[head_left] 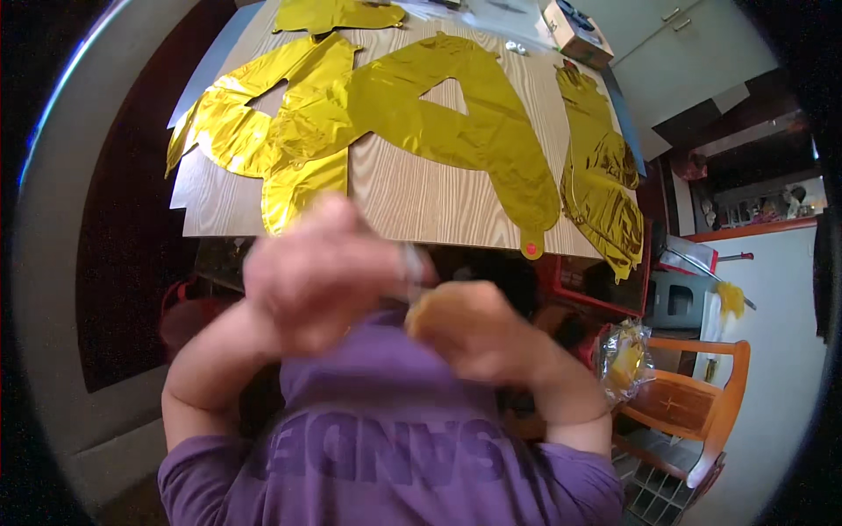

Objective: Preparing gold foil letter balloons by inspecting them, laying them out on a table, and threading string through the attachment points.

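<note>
Both hands are raised close together in front of my purple shirt, blurred by motion. My left hand (307,276) is curled, its fingertips pointing toward the right hand; a small whitish, shiny bit shows at them, too smeared to name. Closed around a yellowish, rounded thing (427,309) is my right hand (478,333), which covers most of it. Beyond the hands, flat gold foil balloons lie on a wood-grain table (417,197). One balloon (456,105) has a triangular hole and a red dot on its lower tab. Another balloon (307,114) lies against its left side.
A crumpled gold foil balloon (601,175) lies along the table's right edge, and another balloon (338,15) at the far edge. A cardboard box (579,35) stands at the far right corner. To the right is a wooden chair (693,403) beside a clear plastic bag (624,359).
</note>
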Demonstrator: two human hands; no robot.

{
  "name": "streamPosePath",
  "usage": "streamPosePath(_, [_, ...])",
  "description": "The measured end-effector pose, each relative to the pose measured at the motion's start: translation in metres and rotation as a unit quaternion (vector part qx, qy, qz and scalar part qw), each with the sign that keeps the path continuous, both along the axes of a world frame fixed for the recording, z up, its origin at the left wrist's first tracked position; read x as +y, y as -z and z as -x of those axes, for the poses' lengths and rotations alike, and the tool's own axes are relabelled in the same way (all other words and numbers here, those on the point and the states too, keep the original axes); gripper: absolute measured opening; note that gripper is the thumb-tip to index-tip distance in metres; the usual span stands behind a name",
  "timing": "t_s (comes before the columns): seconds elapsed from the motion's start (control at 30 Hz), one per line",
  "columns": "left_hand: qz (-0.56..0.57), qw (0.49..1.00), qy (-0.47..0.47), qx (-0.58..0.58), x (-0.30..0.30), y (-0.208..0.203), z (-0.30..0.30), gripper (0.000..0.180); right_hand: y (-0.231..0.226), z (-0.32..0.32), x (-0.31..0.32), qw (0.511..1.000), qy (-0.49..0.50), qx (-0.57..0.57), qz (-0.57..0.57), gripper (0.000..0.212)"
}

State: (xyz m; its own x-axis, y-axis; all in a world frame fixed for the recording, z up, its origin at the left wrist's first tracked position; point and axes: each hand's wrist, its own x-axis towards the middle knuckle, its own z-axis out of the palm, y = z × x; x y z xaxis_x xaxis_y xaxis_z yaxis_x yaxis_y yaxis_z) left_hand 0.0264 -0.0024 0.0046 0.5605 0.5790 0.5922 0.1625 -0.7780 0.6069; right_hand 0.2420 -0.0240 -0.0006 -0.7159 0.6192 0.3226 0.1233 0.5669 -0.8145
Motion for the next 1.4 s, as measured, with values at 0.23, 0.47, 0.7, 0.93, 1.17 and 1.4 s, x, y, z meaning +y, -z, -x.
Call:
streamPosePath(0.23, [0.102,0.977,0.143,-0.123,-0.003,-0.016,0.011,0.016,0.004,0.001,0.017,0.987,0.154,-0.002,-0.051,0.004])
streamPosePath(0.47, [0.09,0.976,0.197,0.024,-0.019,0.006,-0.007,0.019,-0.027,0.011,0.026,0.983,0.131,0.061,-0.118,0.014])
streamPosePath(0.7, [0.045,0.977,-0.182,0.105,-0.01,-0.001,0.027,0.014,-0.012,0.016,0.004,0.989,0.045,0.127,-0.068,0.01])
streamPosePath(0.93, [-0.021,0.971,-0.235,0.047,0.003,0.001,0.022,0.026,0.003,0.03,-0.002,0.996,0.044,0.073,-0.02,0.013])
streamPosePath(1.17, [0.08,0.982,-0.161,0.049,-0.01,-0.004,0.028,0.026,0.027,0.026,0.018,0.996,0.039,0.065,-0.045,0.012])
streamPosePath(1.4, [-0.002,0.994,-0.047,0.097,-0.005,-0.002,0.025,0.028,0.019,0.019,0.035,0.994,0.078,-0.015,-0.078,0.01])
